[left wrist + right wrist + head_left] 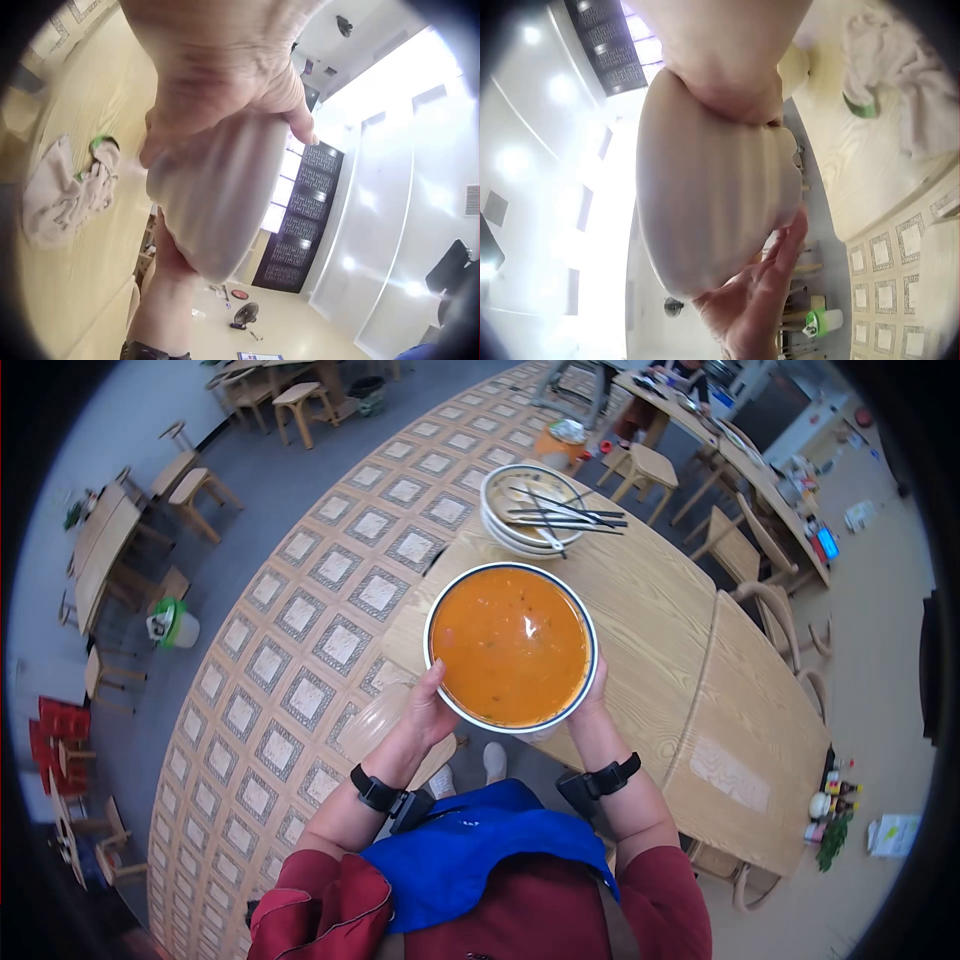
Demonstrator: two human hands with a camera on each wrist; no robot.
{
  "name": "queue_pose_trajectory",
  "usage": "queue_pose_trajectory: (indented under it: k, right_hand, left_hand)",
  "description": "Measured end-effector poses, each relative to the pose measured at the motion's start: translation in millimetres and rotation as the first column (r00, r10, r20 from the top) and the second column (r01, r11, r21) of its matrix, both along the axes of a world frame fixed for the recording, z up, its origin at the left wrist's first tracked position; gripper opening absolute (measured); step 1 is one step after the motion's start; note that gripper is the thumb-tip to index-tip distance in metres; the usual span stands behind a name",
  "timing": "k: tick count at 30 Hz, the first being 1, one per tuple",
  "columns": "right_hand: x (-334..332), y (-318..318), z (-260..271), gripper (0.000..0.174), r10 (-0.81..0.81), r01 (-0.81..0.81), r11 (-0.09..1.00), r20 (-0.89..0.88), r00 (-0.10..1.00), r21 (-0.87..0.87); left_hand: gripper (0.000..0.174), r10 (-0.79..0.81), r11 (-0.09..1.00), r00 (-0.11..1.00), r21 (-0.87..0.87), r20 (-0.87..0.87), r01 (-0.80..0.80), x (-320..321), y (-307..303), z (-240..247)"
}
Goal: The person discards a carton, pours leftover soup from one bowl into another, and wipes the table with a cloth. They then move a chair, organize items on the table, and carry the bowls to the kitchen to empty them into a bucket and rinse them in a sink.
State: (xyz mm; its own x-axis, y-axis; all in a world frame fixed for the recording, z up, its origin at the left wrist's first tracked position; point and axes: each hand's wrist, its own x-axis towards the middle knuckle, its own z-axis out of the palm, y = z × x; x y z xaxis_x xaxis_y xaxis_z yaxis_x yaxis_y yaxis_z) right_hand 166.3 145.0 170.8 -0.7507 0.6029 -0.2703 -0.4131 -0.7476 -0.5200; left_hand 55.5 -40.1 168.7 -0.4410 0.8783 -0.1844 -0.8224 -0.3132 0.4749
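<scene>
A large white bowl (712, 187) with a dark line round its rim holds orange-red soup (515, 645) with a shiny surface. My left hand (430, 710) grips it from the left, thumb up near the rim. On the opposite side my right hand (594, 695) holds it too, its fingers mostly hidden under the bowl. The wrist views show the ribbed-looking outer wall between both palms, raised above the wooden table (640, 650). Just beyond stands a stack of used bowls (515, 546), with several dark chopsticks (590, 515) and a white spoon (547, 532) lying across the top.
A crumpled cloth (64, 199) with a green patch lies on the table. Bottles (845, 788) and green leaves (832, 842) are at the right. Stools (640, 468) and chairs (735, 545) stand about, and a green-and-white bin (180, 628) is on the left floor. Another person (685, 378) is far off.
</scene>
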Motion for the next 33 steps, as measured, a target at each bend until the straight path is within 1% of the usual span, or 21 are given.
queue_pose_trajectory:
  k: [3, 5, 7, 8, 10, 11, 12, 14, 17, 23, 24, 26, 29, 30, 32, 33]
  right_hand:
    - [-17, -20, -14, 0.043, 0.077, -0.077, 0.997, 0.025, 0.997, 0.017]
    - [-26, -36, -8, 0.043, 0.161, -0.162, 0.986, 0.024, 0.987, 0.024]
    - [-38, -52, 0, 0.044, 0.246, -0.248, 0.967, 0.035, 0.969, 0.06]
    - [-46, -59, 4, 0.044, 0.294, -0.295, 0.954, 0.027, 0.955, 0.059]
    - [-51, -76, 5, 0.045, 0.381, -0.382, 0.924, -0.042, 0.924, -0.028]
    - [-54, -83, 4, 0.045, 0.437, -0.437, 0.899, -0.07, 0.897, 0.016]
    - [-57, -89, 1, 0.045, 0.462, -0.463, 0.886, -0.064, 0.884, 0.007]
    - [-66, -101, -4, 0.045, 0.505, -0.503, 0.862, -0.026, 0.863, 0.056]
    - [-81, -126, 1, 0.045, 0.586, -0.585, 0.81, -0.047, 0.809, 0.033]
    - [-98, -190, 9, 0.046, 0.67, -0.67, 0.742, -0.005, 0.742, 0.016]
    - [-107, -215, 7, 0.046, 0.69, -0.689, 0.724, -0.005, 0.724, 0.014]
    - [-118, -240, 8, 0.046, 0.743, -0.743, 0.669, -0.03, 0.668, 0.029]
    - [-132, -288, 14, 0.046, 0.752, -0.752, 0.659, 0.015, 0.659, 0.015]
    - [-144, -306, 13, 0.046, 0.748, -0.748, 0.664, 0.003, 0.664, 0.028]
    - [-154, -336, 9, 0.049, 0.759, -0.76, 0.65, 0.029, 0.65, 0.009]
    - [-159, -353, 7, 0.049, 0.76, -0.761, 0.649, 0.04, 0.648, -0.004]
  left_hand:
    - [0.078, 0.112, 0.994, 0.994, 0.008, -0.01, -0.111, 2, -35, 2]
    - [0.076, 0.167, 0.986, 0.986, -0.006, 0.02, -0.167, 7, -59, 6]
    - [0.075, 0.262, 0.965, 0.965, -0.01, 0.026, -0.262, 15, -78, 2]
    - [0.074, 0.304, 0.953, 0.952, -0.013, 0.026, -0.303, 16, -87, 2]
    - [0.073, 0.373, 0.928, 0.927, -0.017, 0.021, -0.373, 22, -105, 1]
    - [0.072, 0.403, 0.915, 0.915, -0.009, 0.026, -0.403, 27, -113, 0]
    - [0.072, 0.429, 0.903, 0.903, -0.017, 0.032, -0.428, 30, -122, -1]
    - [0.071, 0.484, 0.875, 0.872, -0.018, 0.075, -0.484, 35, -137, -1]
    - [0.07, 0.561, 0.827, 0.823, -0.017, 0.084, -0.562, 42, -160, 6]
    - [0.072, 0.674, 0.738, 0.736, -0.022, 0.072, -0.674, 53, -217, 9]
    - [0.072, 0.693, 0.72, 0.717, -0.024, 0.072, -0.694, 52, -242, 9]
    - [0.074, 0.711, 0.702, 0.699, -0.022, 0.075, -0.712, 47, -267, 13]
    - [0.075, 0.72, 0.693, 0.693, -0.005, 0.028, -0.721, 37, -313, 11]
    - [0.075, 0.716, 0.698, 0.698, 0.008, 0.015, -0.716, 25, -330, 12]
    - [0.075, 0.741, 0.668, 0.671, -0.066, -0.03, -0.741, 18, -361, 20]
    - [0.075, 0.737, 0.673, 0.675, -0.062, -0.027, -0.737, 15, -376, 22]
